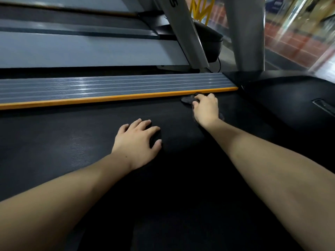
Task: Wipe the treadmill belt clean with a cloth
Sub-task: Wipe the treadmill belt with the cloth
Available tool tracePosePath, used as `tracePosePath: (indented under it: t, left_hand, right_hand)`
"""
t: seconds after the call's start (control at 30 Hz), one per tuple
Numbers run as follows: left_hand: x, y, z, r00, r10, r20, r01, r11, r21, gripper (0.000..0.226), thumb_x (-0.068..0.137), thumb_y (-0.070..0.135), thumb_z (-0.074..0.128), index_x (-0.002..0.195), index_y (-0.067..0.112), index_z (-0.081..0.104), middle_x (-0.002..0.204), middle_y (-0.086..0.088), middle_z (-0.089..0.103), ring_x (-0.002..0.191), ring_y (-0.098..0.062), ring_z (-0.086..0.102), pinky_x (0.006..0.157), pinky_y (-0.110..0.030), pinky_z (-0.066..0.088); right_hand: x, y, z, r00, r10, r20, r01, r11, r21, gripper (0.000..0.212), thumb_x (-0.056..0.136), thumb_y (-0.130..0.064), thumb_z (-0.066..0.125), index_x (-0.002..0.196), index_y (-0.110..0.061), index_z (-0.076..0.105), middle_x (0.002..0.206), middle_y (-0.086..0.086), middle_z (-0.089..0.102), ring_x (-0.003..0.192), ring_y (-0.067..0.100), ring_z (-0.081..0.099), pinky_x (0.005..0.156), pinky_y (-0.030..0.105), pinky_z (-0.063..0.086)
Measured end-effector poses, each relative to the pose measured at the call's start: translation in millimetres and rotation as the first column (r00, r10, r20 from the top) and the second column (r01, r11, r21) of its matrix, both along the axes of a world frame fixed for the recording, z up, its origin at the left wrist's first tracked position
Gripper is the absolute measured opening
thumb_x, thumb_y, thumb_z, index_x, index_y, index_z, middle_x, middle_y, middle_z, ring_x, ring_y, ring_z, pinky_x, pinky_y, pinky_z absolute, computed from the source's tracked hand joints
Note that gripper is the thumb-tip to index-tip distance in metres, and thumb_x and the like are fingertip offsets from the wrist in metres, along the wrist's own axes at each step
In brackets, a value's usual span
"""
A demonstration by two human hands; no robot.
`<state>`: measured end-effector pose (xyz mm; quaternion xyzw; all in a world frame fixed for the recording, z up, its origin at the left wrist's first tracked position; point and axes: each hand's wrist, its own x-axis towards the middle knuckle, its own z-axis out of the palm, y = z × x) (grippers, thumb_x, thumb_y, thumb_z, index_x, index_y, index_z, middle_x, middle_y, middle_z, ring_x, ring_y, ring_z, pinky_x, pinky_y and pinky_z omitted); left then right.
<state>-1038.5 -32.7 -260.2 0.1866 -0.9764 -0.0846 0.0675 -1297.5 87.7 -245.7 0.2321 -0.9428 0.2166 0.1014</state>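
Note:
The black treadmill belt [72,142] fills the lower part of the head view. A dark grey cloth [187,100] lies bunched on the belt close to the orange edge strip [108,97]. My right hand [206,108] lies on top of the cloth with fingers curled over it, pressing it to the belt; most of the cloth is hidden under the hand. My left hand [138,142] rests flat on the belt nearer to me, fingers spread, holding nothing.
A ribbed grey side rail [108,84] runs beyond the orange strip. The black motor cover [290,98] rises at the right. A grey upright post [246,33] and a slanted frame bar [188,33] stand behind. Another treadmill deck [72,51] lies farther back.

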Motion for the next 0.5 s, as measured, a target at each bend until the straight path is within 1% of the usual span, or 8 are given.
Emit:
tracePosePath:
  t: [0.07, 0.13, 0.2, 0.23, 0.3, 0.4, 0.43, 0.5]
  left_hand:
    - [-5.6, -5.1, 1.6, 1.000, -0.001, 0.005, 0.001, 1.000, 0.003, 0.056, 0.095, 0.066, 0.030, 0.146, 0.046, 0.040, 0.163, 0.010, 0.032, 0.154, -0.018, 0.020, 0.121, -0.046, 0.020]
    - [-6.2, -8.3, 5.2, 1.000, 0.003, 0.016, -0.003, 1.000, -0.002, 0.056, 0.096, 0.064, 0.033, 0.148, 0.044, 0.040, 0.164, 0.009, 0.031, 0.154, -0.018, 0.019, 0.121, -0.045, 0.020]
    - [-2.2, -14.6, 9.6, 0.999, 0.040, 0.024, -0.040, 0.999, 0.017, 0.055, 0.097, 0.061, 0.035, 0.148, 0.042, 0.040, 0.164, 0.009, 0.031, 0.154, -0.019, 0.019, 0.120, -0.045, 0.022]
    - [1.9, -19.7, 11.2, 0.997, 0.068, 0.023, -0.069, 0.997, 0.035, 0.054, 0.098, 0.059, 0.036, 0.148, 0.041, 0.041, 0.163, 0.008, 0.031, 0.154, -0.019, 0.020, 0.120, -0.044, 0.022]
    - [14.7, -31.6, 11.9, 0.993, 0.114, 0.018, -0.115, 0.993, 0.038, 0.052, 0.099, 0.056, 0.038, 0.147, 0.039, 0.043, 0.163, 0.007, 0.033, 0.153, -0.020, 0.021, 0.120, -0.044, 0.023]
    - [40.3, -50.3, 8.7, 0.986, 0.165, 0.028, -0.166, 0.986, 0.018, 0.050, 0.099, 0.054, 0.038, 0.146, 0.039, 0.044, 0.162, 0.009, 0.034, 0.153, -0.019, 0.023, 0.120, -0.044, 0.024]
    - [49.6, -56.6, 7.7, 0.982, 0.185, 0.035, -0.186, 0.983, 0.010, 0.050, 0.099, 0.054, 0.037, 0.146, 0.040, 0.045, 0.162, 0.009, 0.034, 0.153, -0.018, 0.023, 0.120, -0.044, 0.024]
    - [68.4, -67.8, 6.2, 0.974, 0.223, 0.038, -0.223, 0.975, -0.010, 0.049, 0.099, 0.054, 0.036, 0.145, 0.041, 0.045, 0.162, 0.010, 0.035, 0.153, -0.019, 0.023, 0.120, -0.045, 0.023]
  right_hand:
    - [0.0, 1.1, -0.7, 0.999, -0.001, -0.034, 0.002, 1.000, 0.024, 0.033, 0.099, -0.036, 0.050, 0.126, -0.023, 0.064, 0.126, 0.012, 0.047, 0.122, 0.034, 0.041, 0.104, 0.043, 0.036]
    - [2.3, 6.9, 1.0, 0.998, 0.015, -0.055, -0.010, 0.996, 0.089, 0.036, 0.099, -0.040, 0.047, 0.129, -0.028, 0.062, 0.132, 0.006, 0.049, 0.124, 0.030, 0.042, 0.105, 0.044, 0.036]
    - [4.6, 10.7, 6.0, 0.999, 0.048, -0.003, -0.048, 0.991, 0.129, 0.042, 0.100, -0.040, 0.042, 0.138, -0.030, 0.055, 0.142, 0.003, 0.050, 0.129, 0.030, 0.046, 0.107, 0.043, 0.036]
    - [7.9, 11.3, 8.4, 0.998, 0.054, 0.039, -0.059, 0.991, 0.120, 0.044, 0.100, -0.039, 0.042, 0.142, -0.030, 0.052, 0.145, 0.002, 0.050, 0.131, 0.031, 0.047, 0.107, 0.042, 0.036]
    - [19.5, 12.0, 13.5, 0.996, 0.034, 0.086, -0.040, 0.997, 0.068, 0.043, 0.099, -0.034, 0.046, 0.142, -0.032, 0.052, 0.143, 0.002, 0.056, 0.128, 0.033, 0.051, 0.106, 0.041, 0.039]
    - [58.3, 0.6, 21.5, 0.997, -0.004, 0.081, 0.001, 0.999, 0.046, 0.039, 0.098, -0.030, 0.049, 0.136, -0.037, 0.056, 0.133, 0.004, 0.063, 0.119, 0.035, 0.057, 0.099, 0.039, 0.044]
    - [77.8, -11.3, 22.2, 0.997, 0.023, 0.074, -0.025, 0.999, 0.035, 0.038, 0.098, -0.029, 0.050, 0.134, -0.038, 0.057, 0.132, 0.004, 0.064, 0.117, 0.034, 0.058, 0.097, 0.038, 0.045]
    - [123.7, -45.3, 16.9, 0.984, 0.166, 0.067, -0.167, 0.986, -0.003, 0.036, 0.098, -0.028, 0.053, 0.132, -0.038, 0.059, 0.133, -0.001, 0.063, 0.118, 0.030, 0.060, 0.097, 0.037, 0.046]
